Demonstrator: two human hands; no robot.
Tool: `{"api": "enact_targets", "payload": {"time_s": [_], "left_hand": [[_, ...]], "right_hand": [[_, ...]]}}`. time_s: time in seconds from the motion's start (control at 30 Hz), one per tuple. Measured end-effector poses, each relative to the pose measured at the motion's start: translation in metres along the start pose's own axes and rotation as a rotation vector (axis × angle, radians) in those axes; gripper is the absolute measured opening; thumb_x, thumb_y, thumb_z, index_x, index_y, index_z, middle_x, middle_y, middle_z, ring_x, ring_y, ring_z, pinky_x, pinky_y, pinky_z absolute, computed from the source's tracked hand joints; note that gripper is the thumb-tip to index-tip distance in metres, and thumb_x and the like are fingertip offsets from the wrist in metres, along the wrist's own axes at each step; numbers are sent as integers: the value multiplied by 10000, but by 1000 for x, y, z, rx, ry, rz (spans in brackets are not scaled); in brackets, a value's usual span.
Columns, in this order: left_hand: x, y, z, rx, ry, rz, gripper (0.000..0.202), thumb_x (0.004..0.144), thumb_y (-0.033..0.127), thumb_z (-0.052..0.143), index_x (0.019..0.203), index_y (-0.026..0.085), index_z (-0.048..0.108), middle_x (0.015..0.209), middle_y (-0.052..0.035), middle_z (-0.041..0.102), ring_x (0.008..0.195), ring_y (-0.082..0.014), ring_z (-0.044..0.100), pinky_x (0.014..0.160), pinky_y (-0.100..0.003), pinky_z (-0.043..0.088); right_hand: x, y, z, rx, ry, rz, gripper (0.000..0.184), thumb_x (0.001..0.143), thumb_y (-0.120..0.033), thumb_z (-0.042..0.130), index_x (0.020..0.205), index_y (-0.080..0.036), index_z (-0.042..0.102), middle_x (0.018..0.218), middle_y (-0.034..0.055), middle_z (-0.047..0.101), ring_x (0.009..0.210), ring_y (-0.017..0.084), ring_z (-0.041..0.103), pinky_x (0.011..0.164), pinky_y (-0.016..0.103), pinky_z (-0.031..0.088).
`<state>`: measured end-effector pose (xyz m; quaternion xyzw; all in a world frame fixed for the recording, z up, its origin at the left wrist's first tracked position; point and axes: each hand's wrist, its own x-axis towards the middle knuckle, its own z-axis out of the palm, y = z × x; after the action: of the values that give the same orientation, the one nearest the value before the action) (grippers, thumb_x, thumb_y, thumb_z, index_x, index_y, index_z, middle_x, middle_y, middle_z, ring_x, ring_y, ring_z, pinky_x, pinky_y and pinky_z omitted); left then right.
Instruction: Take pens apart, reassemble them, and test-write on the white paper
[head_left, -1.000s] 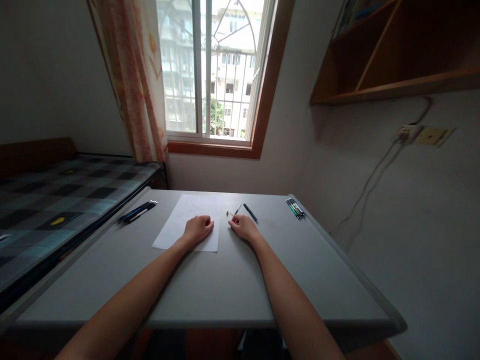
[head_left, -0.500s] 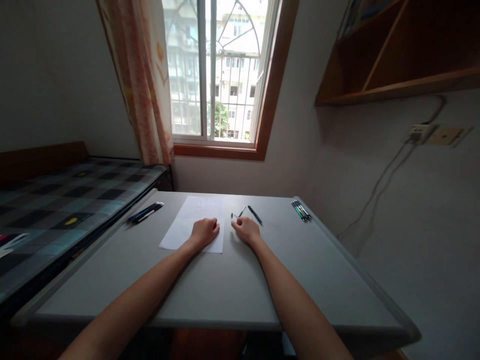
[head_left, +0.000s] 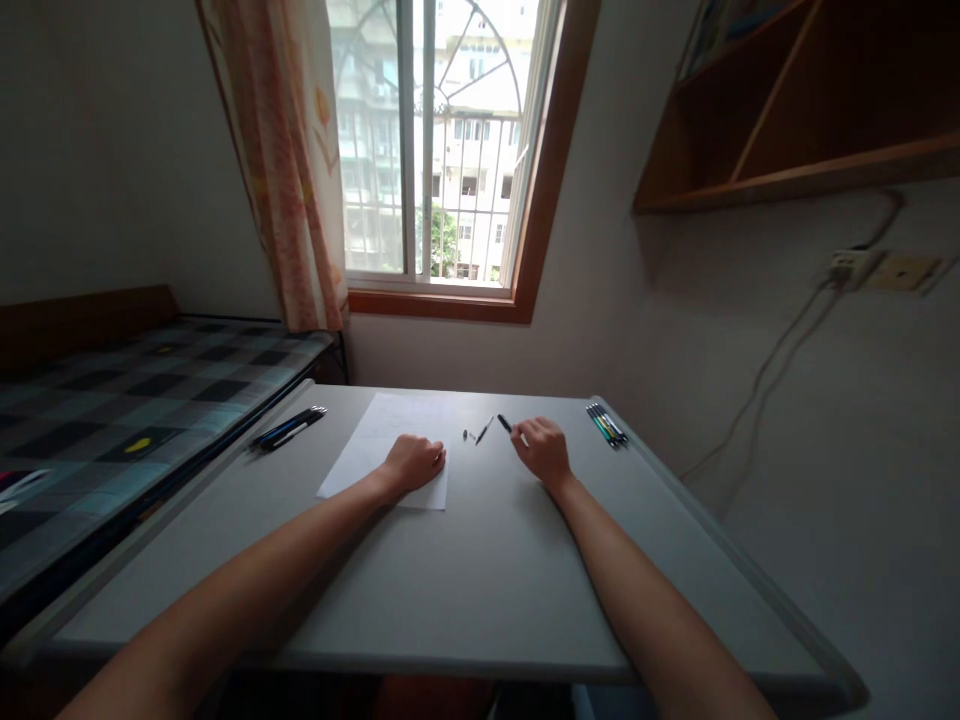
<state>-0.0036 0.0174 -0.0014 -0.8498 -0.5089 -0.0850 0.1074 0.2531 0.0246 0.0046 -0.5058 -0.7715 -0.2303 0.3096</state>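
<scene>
Head view: two bare forearms are stretched from the near edge across a grey table (head_left: 480, 590). The left hand (head_left: 415, 463) is curled into a loose fist with nothing held, and is rested on the near right corner of a white sheet (head_left: 371, 440). The right hand (head_left: 541, 450) is laid over a black pen (head_left: 504, 423) — only its far tip is seen, so a grasp cannot be told. Just left, a slim pen piece (head_left: 484, 430) is lying. Farther out, dark pens (head_left: 289, 427) are set at the left edge and coloured pens (head_left: 607, 424) at the right — a window (head_left: 431, 150) is seen beyond.
</scene>
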Motion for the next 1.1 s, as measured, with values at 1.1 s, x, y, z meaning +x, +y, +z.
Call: {"api": "enact_targets", "payload": {"time_s": [1.1], "left_hand": [[4, -4, 6, -191, 222, 58, 238, 836, 244, 403, 707, 189, 595, 769, -43, 573, 740, -146, 506, 688, -267, 383]], "right_hand": [[-11, 12, 14, 135, -352, 630, 322, 786, -408, 473, 1035, -229, 569, 974, 63, 575, 931, 218, 481, 768, 311, 319]]}}
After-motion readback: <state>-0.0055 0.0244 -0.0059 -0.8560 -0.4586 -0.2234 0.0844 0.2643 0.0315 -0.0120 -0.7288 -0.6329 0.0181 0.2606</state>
